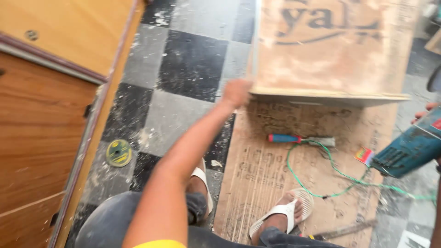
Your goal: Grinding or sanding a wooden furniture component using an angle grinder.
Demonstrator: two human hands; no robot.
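At far left, wooden door panels (41, 115) stand along the edge of the checkered tile floor (188, 59), which is dusted with sawdust. A round yellow-green disc (119, 153) lies flat on the floor just beside the panels. The left hand (236, 93) is extended forward, its grip closed against the near left corner of the raised plywood board (330, 50); the view is blurred, so whether the fingers wrap the edge cannot be told. Below the board, a second plywood sheet (271, 174) lies flat on the floor under the person's right sandal (287, 212). A screwdriver with a red and blue handle (298, 139) rests on this sheet, beside a green cord (340, 177). At far right, the right hand (425, 114) is mostly out of frame; its grip is closed around a blue-green power drill (409, 149), held above the floor, well apart from the board.
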